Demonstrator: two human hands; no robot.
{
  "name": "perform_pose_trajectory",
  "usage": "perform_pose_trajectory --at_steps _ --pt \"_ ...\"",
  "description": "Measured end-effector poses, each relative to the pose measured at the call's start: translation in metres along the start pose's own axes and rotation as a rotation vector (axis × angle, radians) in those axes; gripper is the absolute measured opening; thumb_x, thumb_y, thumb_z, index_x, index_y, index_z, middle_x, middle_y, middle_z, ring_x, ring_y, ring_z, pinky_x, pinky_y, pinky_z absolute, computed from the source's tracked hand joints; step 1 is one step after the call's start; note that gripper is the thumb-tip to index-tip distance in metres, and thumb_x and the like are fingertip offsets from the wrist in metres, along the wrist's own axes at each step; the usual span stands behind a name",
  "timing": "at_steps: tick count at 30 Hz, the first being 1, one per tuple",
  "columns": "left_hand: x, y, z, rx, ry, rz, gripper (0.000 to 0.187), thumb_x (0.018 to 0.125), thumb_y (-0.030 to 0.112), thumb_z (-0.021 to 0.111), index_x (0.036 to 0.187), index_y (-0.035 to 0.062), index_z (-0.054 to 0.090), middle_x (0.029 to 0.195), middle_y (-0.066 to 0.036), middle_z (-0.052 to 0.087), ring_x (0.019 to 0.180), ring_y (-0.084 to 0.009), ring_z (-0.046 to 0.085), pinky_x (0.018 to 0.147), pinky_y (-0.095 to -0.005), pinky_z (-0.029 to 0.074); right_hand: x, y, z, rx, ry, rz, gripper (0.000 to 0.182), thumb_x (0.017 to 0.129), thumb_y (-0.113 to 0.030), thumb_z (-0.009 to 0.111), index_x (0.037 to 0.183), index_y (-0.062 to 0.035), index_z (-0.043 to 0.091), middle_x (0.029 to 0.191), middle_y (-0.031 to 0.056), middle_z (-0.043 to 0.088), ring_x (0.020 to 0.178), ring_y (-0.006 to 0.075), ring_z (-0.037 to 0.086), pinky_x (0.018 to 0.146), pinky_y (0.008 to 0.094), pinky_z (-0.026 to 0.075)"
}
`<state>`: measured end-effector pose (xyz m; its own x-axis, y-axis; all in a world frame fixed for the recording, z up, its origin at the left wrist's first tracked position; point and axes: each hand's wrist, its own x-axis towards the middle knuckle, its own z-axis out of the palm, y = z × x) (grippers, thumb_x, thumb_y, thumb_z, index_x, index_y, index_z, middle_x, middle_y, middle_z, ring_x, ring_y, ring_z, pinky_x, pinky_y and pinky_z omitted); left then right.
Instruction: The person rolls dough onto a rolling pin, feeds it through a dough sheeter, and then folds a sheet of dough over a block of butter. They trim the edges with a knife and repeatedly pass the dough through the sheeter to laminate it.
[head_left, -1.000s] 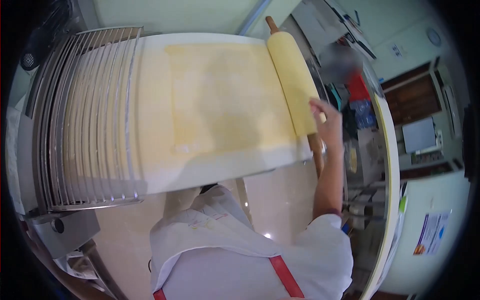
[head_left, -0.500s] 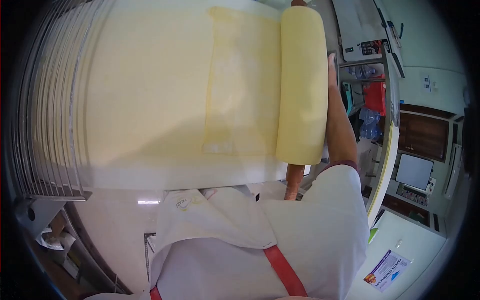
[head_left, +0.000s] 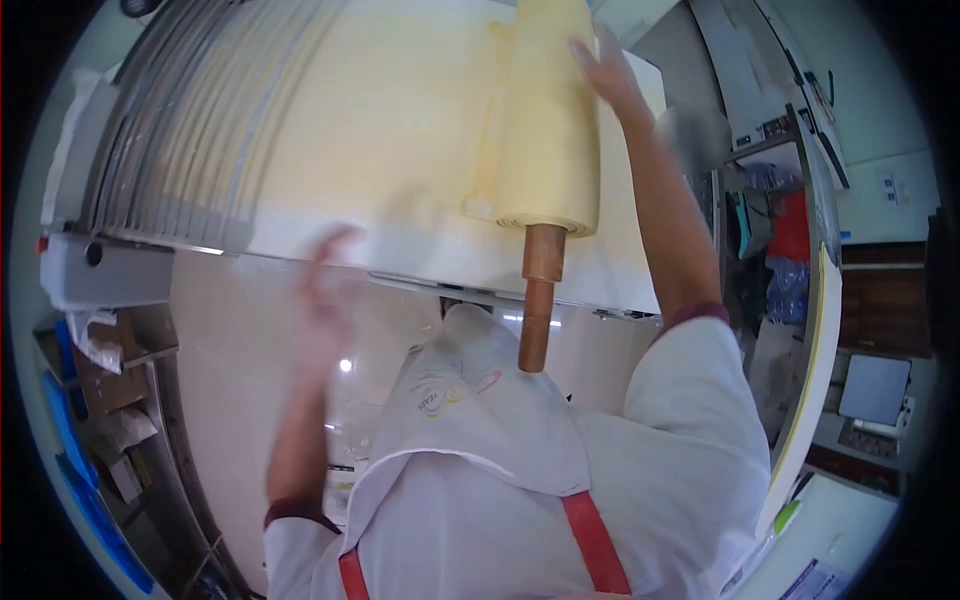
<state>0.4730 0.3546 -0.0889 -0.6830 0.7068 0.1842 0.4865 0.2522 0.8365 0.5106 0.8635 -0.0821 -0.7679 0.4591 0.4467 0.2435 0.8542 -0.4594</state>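
Observation:
A thick roll of pale yellow dough (head_left: 550,120) is wound around a wooden rolling pin (head_left: 538,300), whose handle sticks out at the near end toward my apron. It lies on the flour-dusted white belt (head_left: 400,240) of a dough sheeter. My right hand (head_left: 605,72) rests against the roll's right side near the far end, thumb and fingers apart. Smeared by motion, my left hand (head_left: 325,280) is off the roll, near the belt's front edge. A narrow strip of dough (head_left: 483,160) shows at the roll's left side.
A metal guard grille (head_left: 200,130) spans the belt at the left, above a grey machine housing (head_left: 110,270). Shelves with boxes (head_left: 120,470) stand at lower left. On the right, a shelf holds a red item (head_left: 788,225) and plastic bottles (head_left: 788,290).
The flat dough left of the roll has shrunk to a narrow strip, and the roll sits further left. My left hand has come into view. The camera view has shifted.

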Motion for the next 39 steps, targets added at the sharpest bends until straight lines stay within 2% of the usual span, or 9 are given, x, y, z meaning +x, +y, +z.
perform_pose_trajectory --at_steps 2,3,11,18,21,26,30,37,39 --pt "-0.039 0.016 0.069 -0.684 -0.296 -0.247 0.052 0.091 0.021 0.057 0.135 0.0033 0.039 0.132 -0.011 0.049 0.112 -0.0205 0.053 0.097 -0.0337 0.04 -0.065 -0.053 -0.007 0.203 -0.145 0.22 0.082 0.089 -0.047 0.054 0.141 0.009 0.024 0.144 0.0281 0.032 0.138 0.0359 0.026 0.114 0.0401 0.02" --pt "-0.045 0.029 0.087 -0.53 -0.489 -0.39 0.058 0.09 0.026 0.06 0.138 0.0041 0.036 0.127 -0.013 0.05 0.111 -0.0223 0.055 0.097 -0.0364 0.041 -0.086 -0.064 0.005 0.308 -0.13 0.361 0.084 0.089 -0.046 0.055 0.142 0.01 0.021 0.145 0.0289 0.028 0.139 0.0355 0.022 0.114 0.0397 0.019" --pt "-0.041 0.036 0.107 -0.877 -0.329 -0.808 0.045 0.081 0.027 0.071 0.11 0.0022 0.046 0.073 -0.001 0.051 0.054 -0.0115 0.052 0.043 -0.0269 0.041 -0.071 -0.127 0.067 0.315 -0.076 0.423 0.089 0.089 -0.049 0.053 0.144 0.0093 0.013 0.15 0.0295 0.013 0.142 0.0361 0.012 0.115 0.0373 0.015" --pt "-0.042 -0.017 0.061 -1.364 -0.346 -0.898 0.056 0.075 0.03 0.074 0.114 -0.0013 0.05 0.072 -0.004 0.055 0.053 -0.0126 0.054 0.047 -0.0234 0.044 0.076 -0.046 0.152 0.815 -0.034 0.541 0.078 0.093 -0.047 0.047 0.145 0.0023 0.018 0.149 0.019 0.025 0.137 0.0281 0.027 0.111 0.0339 0.023" --pt "-0.073 -0.026 0.049 -0.941 -0.153 -1.06 0.086 0.066 0.059 0.074 0.12 -0.0037 0.052 0.083 -0.009 0.063 0.071 -0.0156 0.062 0.065 -0.0277 0.051 0.167 -0.008 0.178 0.972 -0.087 0.553 0.069 0.095 -0.044 0.046 0.144 0.0011 0.026 0.144 0.017 0.035 0.131 0.026 0.037 0.106 0.0336 0.033" --pt "-0.017 -0.063 0.099 -0.835 0.299 -1.133 0.069 0.072 0.051 0.068 0.115 -0.0017 0.054 0.086 -0.009 0.062 0.077 -0.0167 0.061 0.07 -0.0297 0.05 0.274 0.029 0.225 1.145 -0.478 0.667 0.036 0.089 -0.033 0.06 0.107 -0.003 0.052 0.093 0.0096 0.061 0.083 0.0211 0.063 0.076 0.0346 0.054" --pt "0.002 -0.096 0.127 -0.805 0.645 -1.084 0.056 0.078 0.044 0.064 0.112 0.0 0.056 0.089 -0.009 0.062 0.081 -0.0176 0.06 0.074 -0.0313 0.049 0.289 0.031 0.266 1.655 -0.507 0.687 0.024 0.083 -0.022 0.064 0.093 -0.0042 0.053 0.081 0.0117 0.061 0.075 0.0233 0.064 0.065 0.0371 0.055" --pt "-0.12 -0.112 0.062 -0.578 1.497 -0.689 0.035 0.087 0.033 0.056 0.105 0.0028 0.059 0.094 -0.009 0.062 0.089 -0.0191 0.059 0.081 -0.034 0.048 0.205 0.012 0.2 1.444 -0.315 0.86 0.023 0.082 -0.02 0.062 0.092 -0.0028 0.052 0.073 0.007 0.057 0.06 0.0212 0.057 0.055 0.0358 0.049" --pt "-0.21 -0.079 0.021 -0.429 1.738 -0.474 0.03 0.09 0.029 0.054 0.103 0.0036 0.06 0.096 -0.009 0.061 0.091 -0.0196 0.058 0.083 -0.0348 0.048 0.178 0.046 0.215 0.983 -0.365 0.469 0.022 0.085 -0.023 0.059 0.083 -0.003 0.051 0.062 0.0035 0.048 0.053 0.0185 0.047 0.051 0.0371 0.042"
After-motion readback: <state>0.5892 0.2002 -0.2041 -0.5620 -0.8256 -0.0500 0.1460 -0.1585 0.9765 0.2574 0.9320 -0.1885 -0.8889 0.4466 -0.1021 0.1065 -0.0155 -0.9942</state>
